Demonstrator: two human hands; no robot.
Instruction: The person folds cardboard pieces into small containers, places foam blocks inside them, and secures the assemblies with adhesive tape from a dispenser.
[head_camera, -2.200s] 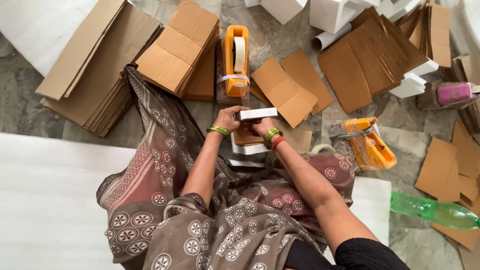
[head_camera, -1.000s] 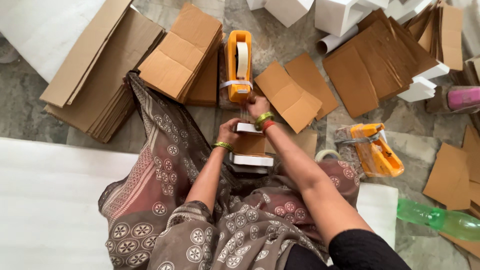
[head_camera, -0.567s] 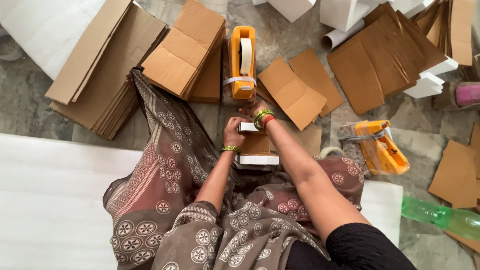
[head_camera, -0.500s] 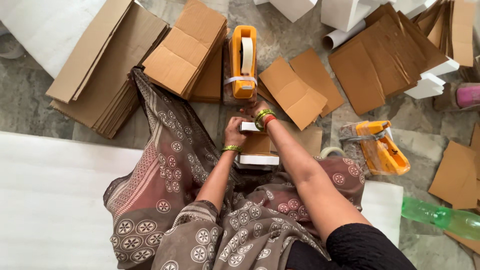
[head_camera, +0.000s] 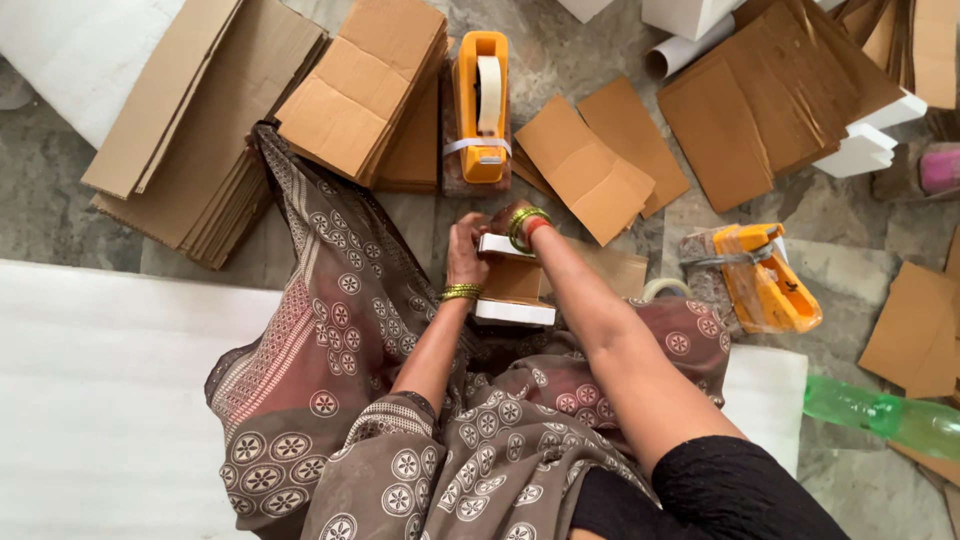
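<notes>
A small cardboard box (head_camera: 512, 283) with white foam pieces at its near and far ends is being held above the lap of a person seated on the floor, seen from overhead. The left hand (head_camera: 465, 250) is being pressed against the left side of the box, fingers curled around it in a grip. The right hand (head_camera: 505, 218) is being closed over the far end of the box, at the white foam edge; its fingers are mostly hidden behind the wrist and its green and red bangles.

Just beyond the hands, an orange tape dispenser (head_camera: 481, 105) is standing on the stone floor, loaded with a pale roll of tape. To the left of it, a stack of folded cardboard sheets (head_camera: 362, 85) is lying, with a larger stack of flat cardboard (head_camera: 205, 130) further left. Loose cardboard pieces (head_camera: 600, 160) are lying to the right of the dispenser. A second orange tape dispenser (head_camera: 765, 277) is resting on its side near the right elbow. A green plastic bottle (head_camera: 885, 415) is lying at the right edge. A white foam sheet (head_camera: 100, 390) is being covered partly by the patterned brown garment (head_camera: 330, 340).
</notes>
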